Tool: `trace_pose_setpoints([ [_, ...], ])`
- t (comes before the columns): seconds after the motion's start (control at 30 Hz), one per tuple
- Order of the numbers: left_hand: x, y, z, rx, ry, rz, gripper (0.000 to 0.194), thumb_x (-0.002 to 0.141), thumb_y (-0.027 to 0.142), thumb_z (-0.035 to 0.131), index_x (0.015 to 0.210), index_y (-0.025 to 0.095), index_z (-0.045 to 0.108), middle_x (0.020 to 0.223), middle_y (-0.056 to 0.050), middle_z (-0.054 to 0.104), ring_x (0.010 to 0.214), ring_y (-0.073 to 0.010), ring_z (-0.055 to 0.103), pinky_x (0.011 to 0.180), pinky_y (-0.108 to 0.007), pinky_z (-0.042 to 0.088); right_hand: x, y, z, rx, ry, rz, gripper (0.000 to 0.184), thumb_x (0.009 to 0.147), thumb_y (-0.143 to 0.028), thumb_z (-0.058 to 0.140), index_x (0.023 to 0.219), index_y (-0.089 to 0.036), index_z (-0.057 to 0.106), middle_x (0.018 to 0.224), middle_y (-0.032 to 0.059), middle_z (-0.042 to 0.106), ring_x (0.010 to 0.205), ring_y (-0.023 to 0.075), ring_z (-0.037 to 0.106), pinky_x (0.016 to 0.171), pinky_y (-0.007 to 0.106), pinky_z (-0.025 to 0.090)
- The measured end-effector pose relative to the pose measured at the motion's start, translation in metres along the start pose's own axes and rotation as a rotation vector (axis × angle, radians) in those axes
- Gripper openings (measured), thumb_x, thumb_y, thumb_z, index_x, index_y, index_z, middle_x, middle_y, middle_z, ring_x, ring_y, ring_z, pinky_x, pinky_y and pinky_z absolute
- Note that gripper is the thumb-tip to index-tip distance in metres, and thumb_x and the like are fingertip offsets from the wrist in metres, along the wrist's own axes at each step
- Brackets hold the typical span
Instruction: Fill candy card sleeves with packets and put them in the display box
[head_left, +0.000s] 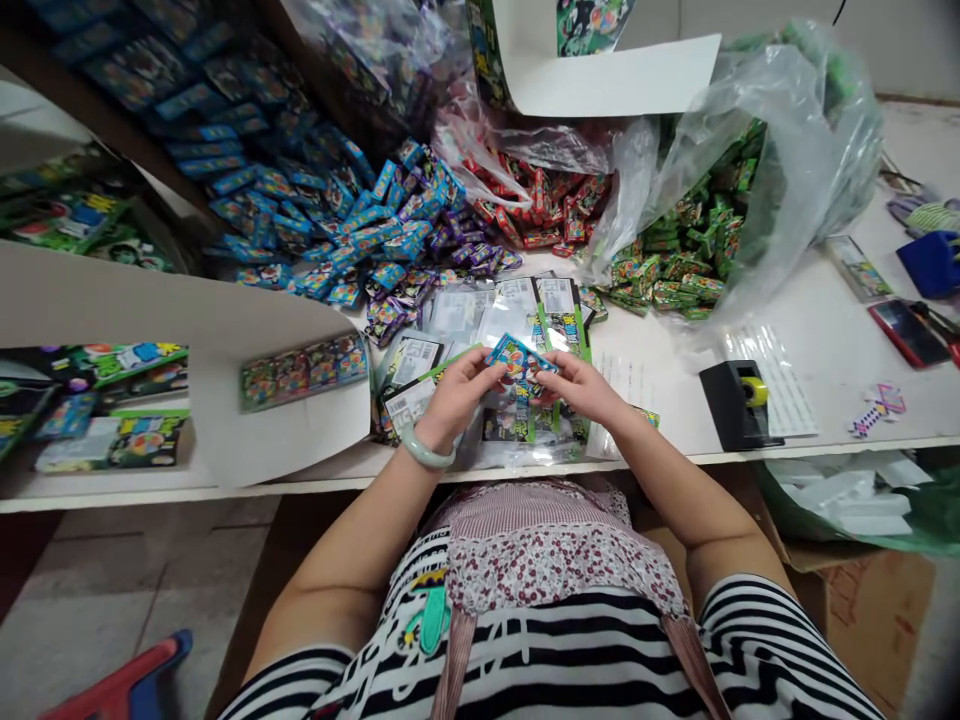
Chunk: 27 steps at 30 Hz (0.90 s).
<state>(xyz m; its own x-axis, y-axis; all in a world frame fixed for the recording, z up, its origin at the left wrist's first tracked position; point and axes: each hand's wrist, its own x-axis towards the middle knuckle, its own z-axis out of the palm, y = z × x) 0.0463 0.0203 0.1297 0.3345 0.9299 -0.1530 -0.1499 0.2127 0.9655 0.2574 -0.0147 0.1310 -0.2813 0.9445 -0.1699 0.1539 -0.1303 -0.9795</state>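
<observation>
Blue and printed, a small packet (516, 357) is held between the two hands: the left hand (456, 392) has thumb and fingers closed on its near left corner, and the right hand (583, 386) pinches its right end the same way, each hand only slightly parted around the packet. A pale green bangle (427, 450) circles the wrist just behind the left hand. Beneath and just beyond both hands, clear plastic sleeves with printed cards (559, 298) overlap on the white bench (671, 390). Farther out, ahead of the left hand, purple packets (469, 240) border a larger spill of blue packets (360, 225); ahead of the right hand lie red packets (555, 200) in clear plastic and, farther right, green packets (690, 250) by a big clear bag (810, 170). Left of the left hand, a curved white card (300, 440) carries a row of wrapped packets (304, 375). Well to the right of the right hand stands a black tape dispenser (727, 405) with a yellow roll, beside a white sheet (784, 390), with a red-edged phone (907, 333) beyond.
</observation>
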Motion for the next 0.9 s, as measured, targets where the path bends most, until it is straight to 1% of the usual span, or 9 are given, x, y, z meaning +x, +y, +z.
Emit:
trace_pose_setpoints([
  [0.1, -0.007, -0.006, -0.003, -0.056, 0.023, -0.097, 0.038, 0.066, 0.046, 0.083, 0.082, 0.017, 0.064, 0.074, 0.001, 0.063, 0.059, -0.0088, 0.057, 0.055, -0.021, 0.048, -0.010, -0.010, 0.004, -0.453, -0.088, -0.245, 0.067, 0.078, -0.050, 0.074, 0.135, -0.023, 0.051, 0.138, 0.0139, 0.058, 0.128, 0.0324, 0.055, 0.110, 0.057, 0.043],
  [0.2, -0.020, -0.014, -0.009, 0.065, -0.099, -0.154, 0.036, 0.070, 0.046, 0.080, 0.082, 0.016, 0.064, 0.069, 0.002, 0.061, 0.053, -0.0094, 0.056, 0.051, -0.022, 0.046, -0.019, -0.019, 0.010, -0.835, -0.208, -0.431, 0.090, 0.073, -0.032, 0.082, 0.151, -0.022, 0.037, 0.155, 0.0170, 0.039, 0.147, 0.0365, 0.030, 0.120, 0.060, 0.028],
  [0.3, -0.030, -0.019, -0.018, 0.253, -0.202, -0.092, 0.039, 0.079, 0.052, 0.070, 0.095, 0.016, 0.065, 0.071, 0.000, 0.061, 0.057, -0.0134, 0.058, 0.056, -0.028, 0.050, -0.023, -0.018, 0.013, -0.950, -0.318, -0.500, 0.083, 0.079, -0.024, 0.073, 0.152, -0.019, 0.034, 0.150, 0.0189, 0.043, 0.141, 0.0339, 0.038, 0.115, 0.055, 0.038],
  [0.4, -0.028, -0.017, -0.040, 0.654, -0.033, 0.133, 0.057, 0.081, 0.053, 0.069, 0.124, 0.017, 0.058, 0.105, -0.011, 0.067, 0.097, -0.0261, 0.066, 0.087, -0.043, 0.055, -0.021, -0.011, 0.005, -0.950, -0.217, -0.519, 0.079, 0.080, -0.031, 0.073, 0.150, -0.023, 0.037, 0.144, 0.0165, 0.048, 0.133, 0.0339, 0.045, 0.110, 0.056, 0.042],
  [0.47, -0.021, -0.014, -0.058, 1.013, 0.054, 0.199, 0.084, 0.072, 0.049, 0.079, 0.141, 0.016, 0.046, 0.142, -0.019, 0.051, 0.136, -0.0377, 0.045, 0.113, -0.055, 0.038, -0.014, -0.005, -0.003, -0.954, -0.082, -0.507, 0.078, 0.080, -0.036, 0.074, 0.149, -0.028, 0.039, 0.142, 0.0137, 0.049, 0.131, 0.0350, 0.045, 0.111, 0.059, 0.040],
  [0.57, -0.010, -0.012, -0.078, 1.343, -0.067, 0.067, 0.107, 0.064, 0.047, 0.085, 0.151, 0.013, 0.033, 0.158, -0.023, 0.032, 0.151, -0.0463, 0.016, 0.121, -0.063, 0.016, 0.005, 0.003, -0.009, -0.959, 0.062, -0.475, 0.081, 0.079, -0.039, 0.075, 0.150, -0.028, 0.038, 0.144, 0.0131, 0.047, 0.131, 0.0360, 0.043, 0.112, 0.059, 0.037],
  [0.63, -0.008, -0.012, -0.083, 1.395, -0.118, 0.052, 0.103, 0.067, 0.047, 0.082, 0.151, 0.013, 0.033, 0.152, -0.022, 0.040, 0.150, -0.0452, 0.019, 0.121, -0.063, 0.014, 0.019, 0.005, -0.007, -0.961, 0.112, -0.456, 0.084, 0.079, -0.043, 0.076, 0.151, -0.027, 0.037, 0.146, 0.0143, 0.045, 0.133, 0.0368, 0.042, 0.112, 0.059, 0.036],
  [0.73, -0.014, -0.012, -0.083, 1.355, -0.118, 0.221, 0.095, 0.069, 0.049, 0.079, 0.148, 0.016, 0.038, 0.143, -0.019, 0.048, 0.143, -0.0413, 0.033, 0.121, -0.060, 0.020, 0.035, 0.000, -0.001, -0.992, 0.142, -0.463, 0.091, 0.075, -0.053, 0.078, 0.152, -0.025, 0.037, 0.147, 0.0165, 0.043, 0.133, 0.0388, 0.041, 0.112, 0.060, 0.035],
  [0.9, -0.027, -0.005, -0.081, 1.232, -0.173, 0.400, 0.096, 0.069, 0.053, 0.079, 0.148, 0.017, 0.038, 0.140, -0.019, 0.047, 0.134, -0.0387, 0.044, 0.115, -0.056, 0.035, 0.033, -0.019, 0.004, -1.081, -0.039, -0.519, 0.088, 0.076, -0.047, 0.080, 0.151, -0.028, 0.038, 0.148, 0.0145, 0.043, 0.132, 0.0391, 0.039, 0.112, 0.061, 0.035],
])
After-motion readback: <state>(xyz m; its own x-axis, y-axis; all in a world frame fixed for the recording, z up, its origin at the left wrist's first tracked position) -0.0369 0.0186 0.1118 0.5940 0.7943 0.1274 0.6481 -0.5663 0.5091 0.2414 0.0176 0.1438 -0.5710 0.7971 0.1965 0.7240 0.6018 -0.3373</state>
